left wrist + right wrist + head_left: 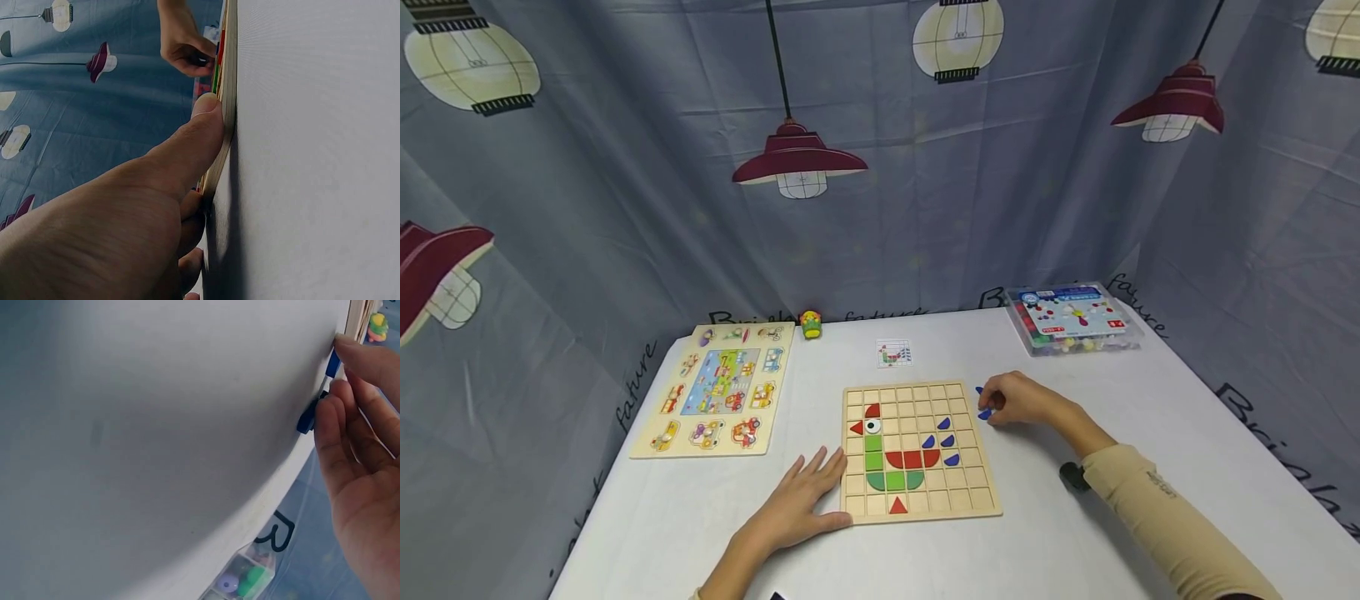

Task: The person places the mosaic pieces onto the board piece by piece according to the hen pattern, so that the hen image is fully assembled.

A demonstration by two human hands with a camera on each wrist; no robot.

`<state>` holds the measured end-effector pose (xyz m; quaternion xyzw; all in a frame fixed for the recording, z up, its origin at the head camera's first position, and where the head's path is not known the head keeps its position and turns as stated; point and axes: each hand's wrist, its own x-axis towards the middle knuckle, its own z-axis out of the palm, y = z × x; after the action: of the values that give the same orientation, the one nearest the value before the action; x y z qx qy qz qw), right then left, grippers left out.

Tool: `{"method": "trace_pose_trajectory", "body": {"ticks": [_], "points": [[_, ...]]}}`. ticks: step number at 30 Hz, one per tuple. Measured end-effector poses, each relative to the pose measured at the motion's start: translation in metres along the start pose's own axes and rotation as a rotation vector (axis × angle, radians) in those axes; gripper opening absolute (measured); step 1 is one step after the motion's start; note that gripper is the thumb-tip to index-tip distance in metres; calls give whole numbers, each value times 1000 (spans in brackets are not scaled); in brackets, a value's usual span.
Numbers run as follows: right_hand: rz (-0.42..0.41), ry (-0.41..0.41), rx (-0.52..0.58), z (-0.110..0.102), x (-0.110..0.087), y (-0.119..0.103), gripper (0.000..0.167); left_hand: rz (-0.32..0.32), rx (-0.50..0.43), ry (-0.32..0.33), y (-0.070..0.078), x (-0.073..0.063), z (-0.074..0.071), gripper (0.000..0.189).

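Observation:
A wooden grid board (955,492) lies on the table, bearing flat coloured pieces that form a bird: a red half-round crest, a red triangle beak, a white eye tile (872,426), green neck and belly, a red wing row and several blue half-round pieces (947,440). My left hand (793,508) rests at the board's left edge, fingers spread and thumb at the near corner. Right of the board, my right hand (1018,398) pinches a blue half-round piece (333,364) between thumb and fingers, close over the table. Another blue piece (306,420) lies by its fingertips.
A picture card (894,353) lies behind the board. A wooden picture puzzle (700,446) is at the left, with a small toy figure (810,324) behind it. At the back right stands a clear plastic box (1075,321) of coloured parts. Printed curtains surround the table.

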<state>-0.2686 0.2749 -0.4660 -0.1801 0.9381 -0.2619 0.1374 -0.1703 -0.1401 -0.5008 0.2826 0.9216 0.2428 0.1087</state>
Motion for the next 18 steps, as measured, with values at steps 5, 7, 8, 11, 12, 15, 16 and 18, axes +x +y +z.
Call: {"method": "trace_pose_trajectory", "body": {"ticks": [5,7,8,11,12,15,16,18], "points": [[2,-30,20,-2,6,2,20,-5,0,-5,0,-1,0,91],[-5,-45,13,-4,8,3,19,-4,4,-9,0,-1,0,91],[-8,-53,8,-4,8,4,18,-2,5,-10,0,-1,0,91],[7,-78,1,-5,9,5,16,1,3,-15,0,0,0,91],[8,-85,-4,-6,10,5,16,1,4,-16,0,0,1,90],[8,-95,-12,-8,10,5,15,1,7,-13,0,0,0,90],[6,-95,-10,-8,10,4,15,2,11,-10,0,0,0,89],[2,-96,-9,-8,9,3,14,2,10,-7,0,-1,0,89]]}}
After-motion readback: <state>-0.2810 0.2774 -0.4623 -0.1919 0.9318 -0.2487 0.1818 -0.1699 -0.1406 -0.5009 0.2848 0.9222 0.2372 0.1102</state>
